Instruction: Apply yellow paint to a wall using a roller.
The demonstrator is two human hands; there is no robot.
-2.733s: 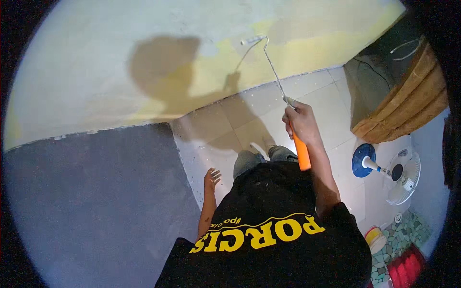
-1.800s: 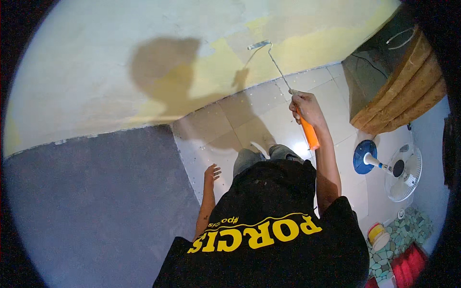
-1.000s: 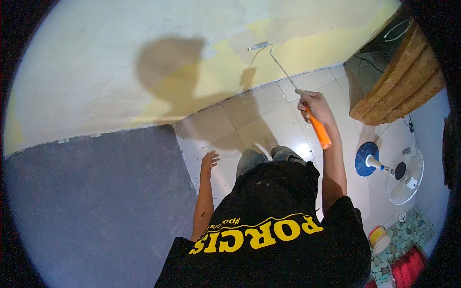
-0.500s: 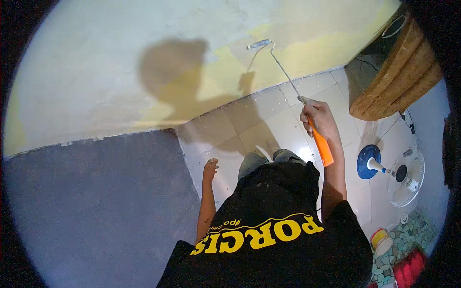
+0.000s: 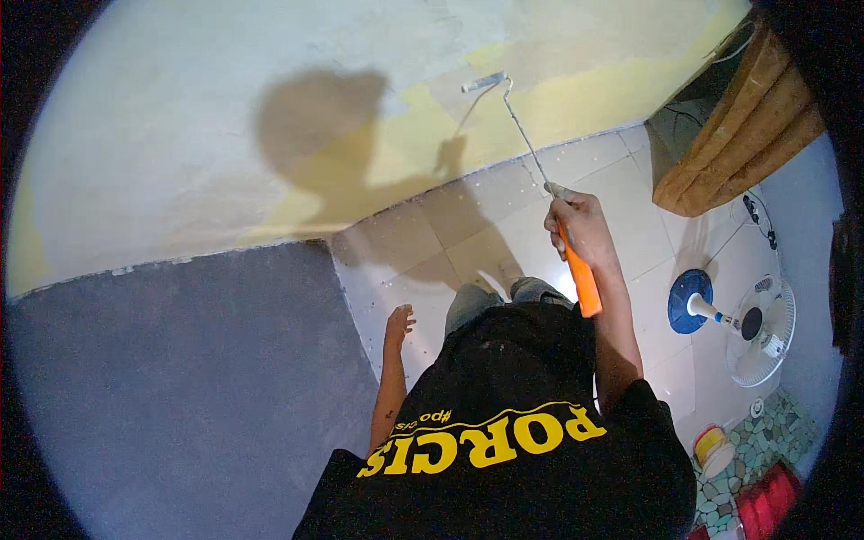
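My right hand (image 5: 580,225) is wrapped round the upper part of a paint roller (image 5: 581,281) with an orange handle and a long thin wire frame. Its small roller sleeve (image 5: 484,83) is at the wall (image 5: 540,99), where whitish paint meets yellow; the shadow falls close beside it, and I cannot tell whether they touch. Down by my left side, my left hand (image 5: 399,324) hangs with loosely bent fingers apart and nothing in them. Its closest neighbours are the tiled floor and the edge of a dark grey surface.
A dark grey flat surface (image 5: 180,387) fills the left. Pale floor tiles (image 5: 531,216) run along the wall's foot. At the right are a brown draped cloth (image 5: 738,135), a standing fan (image 5: 751,328) on a blue base, a cable (image 5: 760,220), a yellow-and-white tub (image 5: 714,450) and a red object (image 5: 767,504).
My right hand and the orange handle have shifted a little left, while the roller sleeve stays at nearly the same spot. My left hand has moved slightly right and nearer.
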